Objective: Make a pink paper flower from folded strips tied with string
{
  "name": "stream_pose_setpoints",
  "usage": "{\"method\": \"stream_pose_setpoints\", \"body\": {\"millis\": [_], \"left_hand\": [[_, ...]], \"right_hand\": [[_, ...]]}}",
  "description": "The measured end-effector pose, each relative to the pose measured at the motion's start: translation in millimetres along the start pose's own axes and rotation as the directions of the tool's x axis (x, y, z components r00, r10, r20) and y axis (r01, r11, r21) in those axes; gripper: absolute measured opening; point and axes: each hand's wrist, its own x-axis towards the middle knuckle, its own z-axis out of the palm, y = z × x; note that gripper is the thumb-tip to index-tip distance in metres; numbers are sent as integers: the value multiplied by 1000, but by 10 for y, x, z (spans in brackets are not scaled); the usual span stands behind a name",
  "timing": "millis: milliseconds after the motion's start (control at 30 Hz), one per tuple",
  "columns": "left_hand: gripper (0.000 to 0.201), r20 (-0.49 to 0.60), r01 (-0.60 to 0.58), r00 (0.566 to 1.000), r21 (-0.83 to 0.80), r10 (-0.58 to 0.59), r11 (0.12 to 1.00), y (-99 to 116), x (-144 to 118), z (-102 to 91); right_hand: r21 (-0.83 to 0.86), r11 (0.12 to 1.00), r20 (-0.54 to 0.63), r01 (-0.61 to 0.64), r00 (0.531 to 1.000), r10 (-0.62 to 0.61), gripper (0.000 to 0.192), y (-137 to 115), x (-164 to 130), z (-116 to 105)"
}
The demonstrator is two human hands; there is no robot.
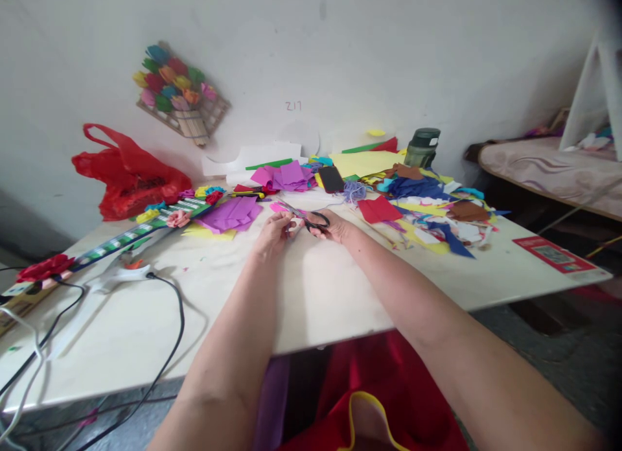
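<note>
Over the middle of the table, my right hand grips scissors by their black handles. Their metal blades point to the upper left, past my left hand. My left hand is closed, fingertips pinched together close to the blades. A small whitish bit shows at those fingertips, too small to name. Bright pink paper shows just beyond the left fingers; whether it is held I cannot tell. Behind the left hand lie purple paper sheets, and a red paper stack lies to the right of the scissors.
Coloured paper scraps pile up at the right, with a green bottle behind. A black phone lies among papers at the back. Left are a red plastic bag, a flower-trimmed strip and a black cable.
</note>
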Motion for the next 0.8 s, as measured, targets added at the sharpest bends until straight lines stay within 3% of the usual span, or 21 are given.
{"method": "stream_pose_setpoints", "body": {"millis": [800], "left_hand": [[15,-21,12,1000,9,-11,1000,-21,14,-20]], "right_hand": [[-45,998,-25,-40,999,39,42,-59,-38,46]]}}
